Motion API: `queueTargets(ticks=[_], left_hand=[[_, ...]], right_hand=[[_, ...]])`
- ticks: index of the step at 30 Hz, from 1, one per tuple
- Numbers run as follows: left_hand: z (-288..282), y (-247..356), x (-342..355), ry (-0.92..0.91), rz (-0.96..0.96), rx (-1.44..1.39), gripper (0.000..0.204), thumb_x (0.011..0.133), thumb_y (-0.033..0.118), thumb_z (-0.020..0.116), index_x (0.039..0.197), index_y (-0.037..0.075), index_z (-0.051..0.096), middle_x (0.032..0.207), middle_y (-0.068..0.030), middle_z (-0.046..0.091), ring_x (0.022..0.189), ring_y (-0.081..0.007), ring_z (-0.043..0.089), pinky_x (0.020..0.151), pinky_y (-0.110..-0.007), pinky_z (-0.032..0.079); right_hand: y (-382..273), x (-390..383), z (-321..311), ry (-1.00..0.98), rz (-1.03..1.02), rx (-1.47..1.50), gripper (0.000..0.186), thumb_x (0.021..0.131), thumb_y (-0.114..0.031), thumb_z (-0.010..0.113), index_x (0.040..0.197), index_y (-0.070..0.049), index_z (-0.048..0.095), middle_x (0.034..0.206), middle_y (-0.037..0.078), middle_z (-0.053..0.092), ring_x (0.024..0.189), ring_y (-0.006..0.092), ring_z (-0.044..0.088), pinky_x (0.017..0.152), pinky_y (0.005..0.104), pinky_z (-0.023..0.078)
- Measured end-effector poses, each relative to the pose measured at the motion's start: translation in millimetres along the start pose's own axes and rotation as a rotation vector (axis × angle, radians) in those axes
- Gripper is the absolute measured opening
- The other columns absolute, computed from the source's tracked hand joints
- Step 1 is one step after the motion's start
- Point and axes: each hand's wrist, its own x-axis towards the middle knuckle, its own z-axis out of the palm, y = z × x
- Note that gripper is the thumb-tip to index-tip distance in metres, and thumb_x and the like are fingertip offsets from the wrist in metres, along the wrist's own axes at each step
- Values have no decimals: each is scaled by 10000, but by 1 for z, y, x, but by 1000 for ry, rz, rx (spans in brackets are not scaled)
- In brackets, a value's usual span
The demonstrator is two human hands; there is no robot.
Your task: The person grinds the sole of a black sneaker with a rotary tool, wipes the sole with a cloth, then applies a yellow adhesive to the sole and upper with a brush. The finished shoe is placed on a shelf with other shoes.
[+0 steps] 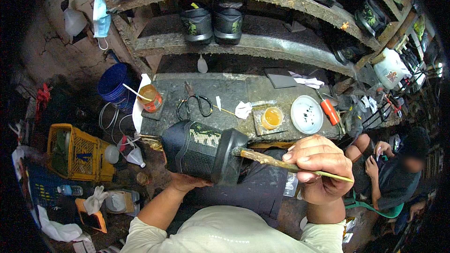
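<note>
A black shoe [199, 152] with a mesh upper and green patterned panel is held on its side near the bench's front edge. My left hand [187, 182] is closed around its underside, the fingers mostly hidden by the shoe. In my right hand [323, 164] is a thin, rough-handled brush [267, 158], pinched between thumb and fingers. The dark brush tip touches the shoe at the edge of its sole. On the bench beyond are a small cup of amber liquid [272, 118], a white bowl [307, 115] with dark specks, and black-handled scissors [194, 105].
An orange can [150, 98] with a white stick stands at the bench's left, beside a blue bucket [115, 84]. Right of the bowl lies an orange-handled tool [330, 112]. Shelves [262, 42] above hold more shoes. A yellow crate [77, 154] stands left; another person [393, 168] sits right.
</note>
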Motion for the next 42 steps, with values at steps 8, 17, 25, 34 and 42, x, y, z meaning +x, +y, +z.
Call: queueTargets(ticks=[8,17,25,34,42], left_hand=[[3,0,2,89,108,-2,979,792,577,830,1455,4,395,1373,-132,570,1234,-261,589,1044,-416,491],[33,20,19,81,215,90,1138,707,697,834,1484,6,371,1368,-125,568,1247,-262,574,1050,-428,471],[18,4,16,152,417,625,1258,760,877,578,1443,-125,241,1365,-214,503,1204,-289,543,1072,-441,421],[31,18,13,119,263,326,1254,652,743,833,1422,-89,296,1370,-174,521,1263,-269,533,1113,-411,407],[56,29,16,101,128,37,1125,663,655,888,1411,-32,405,1320,-131,585,1197,-243,596,1044,-408,482]], right_hand=[[4,-8,-3,129,56,18,164,869,-44,774,994,23,691,849,164,754,761,272,728,738,377,589],[14,11,5,163,64,36,199,843,-46,820,999,49,740,898,158,761,821,264,723,760,356,569],[9,33,2,22,-8,-53,201,829,-39,825,994,38,741,878,146,752,777,259,715,717,341,555],[11,27,-2,22,277,68,180,917,-73,772,1054,33,725,980,112,738,838,141,687,747,266,544],[40,4,7,208,373,430,291,946,-216,764,1070,30,670,930,119,719,799,149,679,719,269,550]])
